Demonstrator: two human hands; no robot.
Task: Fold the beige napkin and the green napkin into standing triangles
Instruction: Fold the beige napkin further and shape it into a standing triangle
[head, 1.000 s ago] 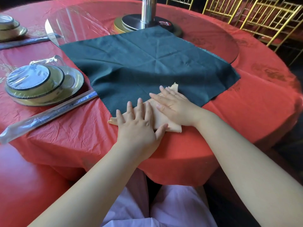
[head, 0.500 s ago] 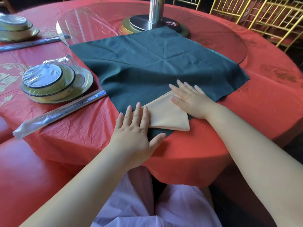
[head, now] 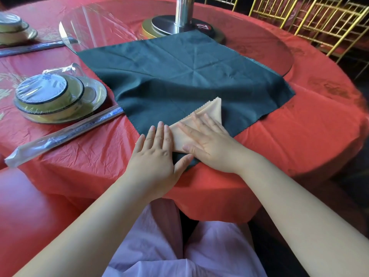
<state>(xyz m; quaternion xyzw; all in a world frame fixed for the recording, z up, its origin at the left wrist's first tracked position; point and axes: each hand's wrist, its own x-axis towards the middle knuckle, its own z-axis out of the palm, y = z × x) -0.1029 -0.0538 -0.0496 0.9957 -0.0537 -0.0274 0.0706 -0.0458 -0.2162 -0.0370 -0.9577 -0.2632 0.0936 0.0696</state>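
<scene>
The green napkin (head: pixel 179 76) lies spread flat as a diamond on the red tablecloth, one corner near the table's front edge. On its near corner lies the beige napkin (head: pixel 214 110), folded into a small triangle with its tip pointing away and to the right. My right hand (head: pixel 209 144) rests flat on the beige triangle, fingers spread, covering most of it. My left hand (head: pixel 157 154) lies flat beside it, fingertips touching the triangle's left edge and thumb on the green cloth.
A wrapped stack of bowl and plates (head: pixel 58 98) sits at the left, wrapped chopsticks (head: pixel 63 134) in front of it. A glass turntable (head: pixel 103 23) with a metal post (head: pixel 182 13) stands behind the napkins. A second place setting (head: pixel 14 31) far left; gold chairs (head: pixel 319 23) back right.
My right hand moved from the triangle's far right corner back onto its middle and lies flat on it. My left hand stayed at the left edge. The camera shifted slightly.
</scene>
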